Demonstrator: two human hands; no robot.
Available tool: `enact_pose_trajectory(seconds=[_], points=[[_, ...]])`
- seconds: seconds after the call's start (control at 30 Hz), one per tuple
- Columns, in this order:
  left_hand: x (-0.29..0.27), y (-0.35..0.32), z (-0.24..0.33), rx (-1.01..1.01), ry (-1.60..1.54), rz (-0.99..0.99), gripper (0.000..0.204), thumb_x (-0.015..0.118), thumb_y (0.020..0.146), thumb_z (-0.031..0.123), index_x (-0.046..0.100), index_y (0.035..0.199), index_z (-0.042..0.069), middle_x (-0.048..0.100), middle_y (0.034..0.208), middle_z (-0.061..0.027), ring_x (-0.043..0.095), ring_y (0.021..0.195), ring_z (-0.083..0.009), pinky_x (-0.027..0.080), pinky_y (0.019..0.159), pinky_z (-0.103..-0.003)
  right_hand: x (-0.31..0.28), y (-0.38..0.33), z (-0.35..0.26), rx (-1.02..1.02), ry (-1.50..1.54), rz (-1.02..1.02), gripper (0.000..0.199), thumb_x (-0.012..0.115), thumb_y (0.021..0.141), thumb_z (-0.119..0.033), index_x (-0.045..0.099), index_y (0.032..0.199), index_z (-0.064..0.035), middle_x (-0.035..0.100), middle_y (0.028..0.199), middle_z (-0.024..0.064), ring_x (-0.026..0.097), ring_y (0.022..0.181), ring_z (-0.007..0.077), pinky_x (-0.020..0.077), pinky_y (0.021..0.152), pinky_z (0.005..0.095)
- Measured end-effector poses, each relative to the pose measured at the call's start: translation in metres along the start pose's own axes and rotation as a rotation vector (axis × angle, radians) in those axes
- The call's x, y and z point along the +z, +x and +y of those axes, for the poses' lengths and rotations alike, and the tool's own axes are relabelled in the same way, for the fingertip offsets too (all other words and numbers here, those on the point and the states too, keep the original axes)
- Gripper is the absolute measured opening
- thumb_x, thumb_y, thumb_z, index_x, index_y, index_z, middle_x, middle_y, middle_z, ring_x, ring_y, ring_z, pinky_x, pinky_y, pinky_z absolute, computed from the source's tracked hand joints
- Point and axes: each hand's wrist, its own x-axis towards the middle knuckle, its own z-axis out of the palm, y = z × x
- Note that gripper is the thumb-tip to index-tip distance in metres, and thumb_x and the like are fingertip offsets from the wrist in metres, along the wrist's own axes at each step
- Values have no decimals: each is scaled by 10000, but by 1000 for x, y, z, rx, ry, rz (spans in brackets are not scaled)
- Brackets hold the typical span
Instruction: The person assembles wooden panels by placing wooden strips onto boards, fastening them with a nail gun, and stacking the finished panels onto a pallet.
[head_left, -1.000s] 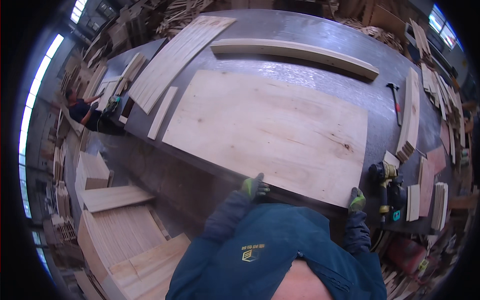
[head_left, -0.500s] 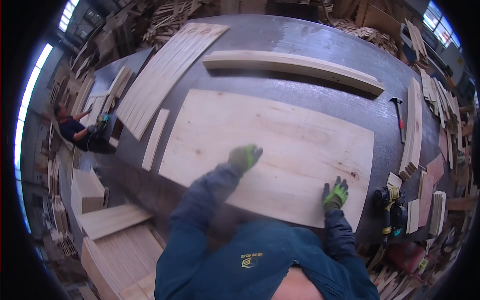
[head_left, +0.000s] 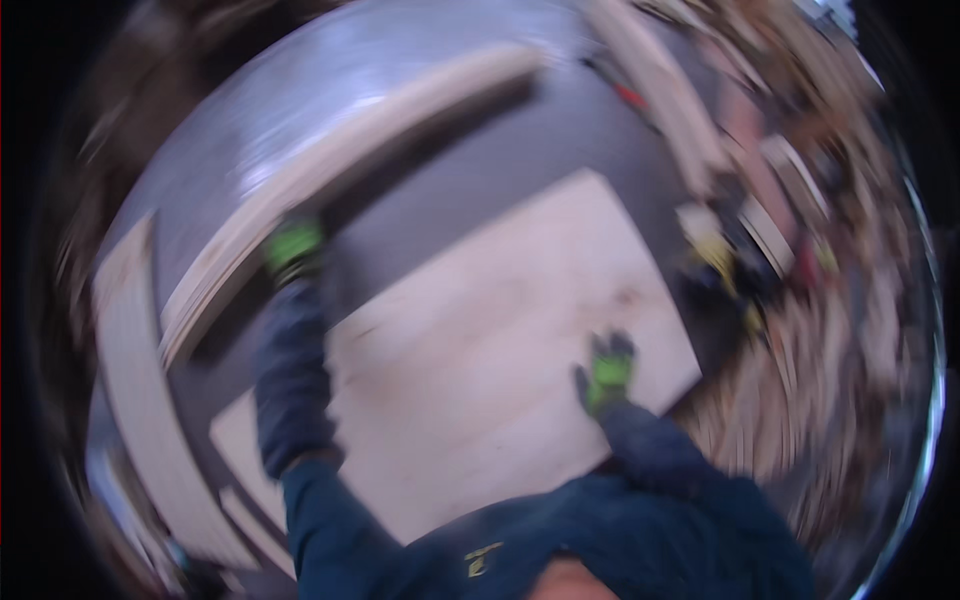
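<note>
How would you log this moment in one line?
left hand: at long board stack, contact unclear | right hand: open over plywood sheet | view: blurred

Wearer has on a dark teal top with a small yellow chest emblem, blurred past reading, wrinkled slate-blue forearm sleeves, plus left glove and right glove, both bright green across the back, right one dark-fingered.

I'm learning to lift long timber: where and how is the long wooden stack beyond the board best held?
Grip the long wooden stack around its long sides at two places, probably from the side facing the board, near the left hand. It lies long and narrow, so spaced grips should help support both ends.
</note>
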Motion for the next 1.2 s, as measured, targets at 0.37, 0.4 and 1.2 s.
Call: enact_pose_trajectory(seconds=[0.37, 0.4, 1.2], points=[[-12, 28, -71, 99, -73, -214, 204, 744, 1114, 158, 814, 1306, 153, 847, 1256, -140, 819, 1108, -442, 665, 949, -596, 6, 43, -26, 65, -43, -84, 916, 713, 1128, -603, 521, 1881, -119, 308, 1989, 350, 224, 1823, 659, 66, 1482, 802], [-26, 24, -60, 69, -218, -161, 179, 772, 1119, 164, 828, 1287, 138, 851, 1212, -159, 827, 1089, -442, 667, 951, -589, -1, 30, -24, 89, -55, -85, 916, 724, 1124, -595, 521, 1877, -114, 322, 1982, 349, 224, 1822, 661, 83, 1476, 808], [-457, -371, 199, -96, -292, -179, 346, 837, 1165, 348, 811, 1001, 45, 845, 1191, -268, 778, 1067, -520, 619, 890, -634, -177, 92, 395, -227, -533, 44, 842, 908, 995, -479, 659, 1703, -98, 782, 1312, 94, 726, 1275, 354, 585, 988, 575]])
